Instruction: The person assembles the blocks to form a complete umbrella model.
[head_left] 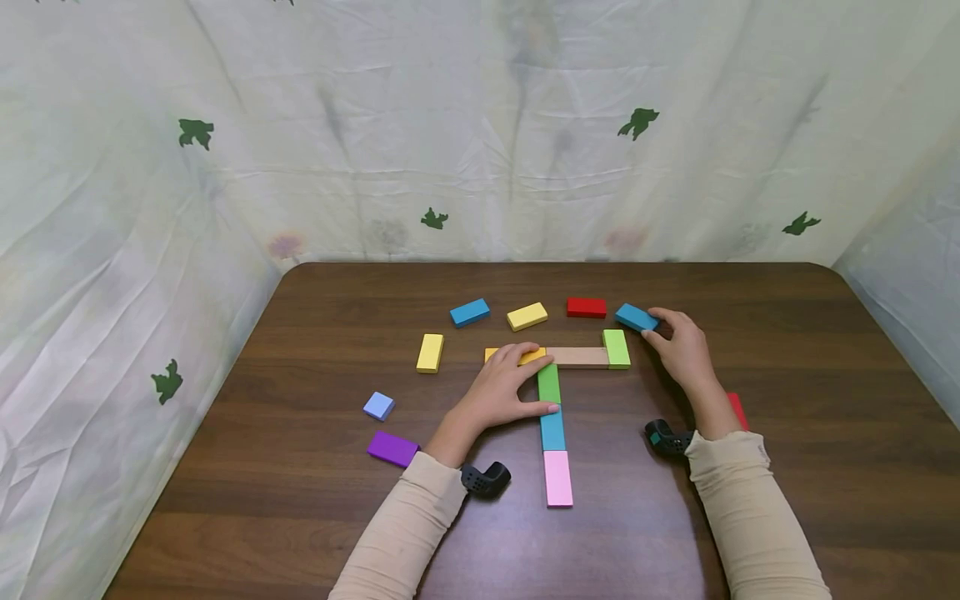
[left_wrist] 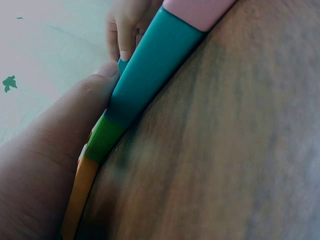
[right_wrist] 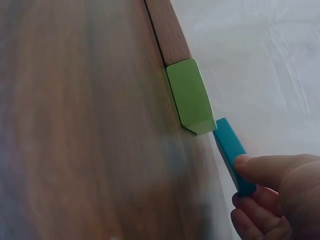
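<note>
At the back right my right hand (head_left: 681, 348) pinches the end of a blue block (head_left: 634, 317) between thumb and fingers; the right wrist view shows the same blue block (right_wrist: 234, 155). My left hand (head_left: 495, 390) rests with spread fingers over a row of blocks. Its fingertips touch the orange block (head_left: 492, 353) and its thumb lies at a second blue block (head_left: 552, 432). That blue block stands in a column between a green block (head_left: 549, 385) and a pink block (head_left: 558, 479). A tan block (head_left: 577, 357) extends right from the orange one to a light green block (head_left: 617, 349).
Loose blocks lie around: a blue one (head_left: 470, 312), yellow ones (head_left: 527, 316) (head_left: 430, 353), a red one (head_left: 586, 307), a pale blue one (head_left: 379, 406) and a purple one (head_left: 393, 448). Another red block (head_left: 737, 410) is partly hidden by the right forearm. A white curtain (head_left: 480, 167) hangs behind the table.
</note>
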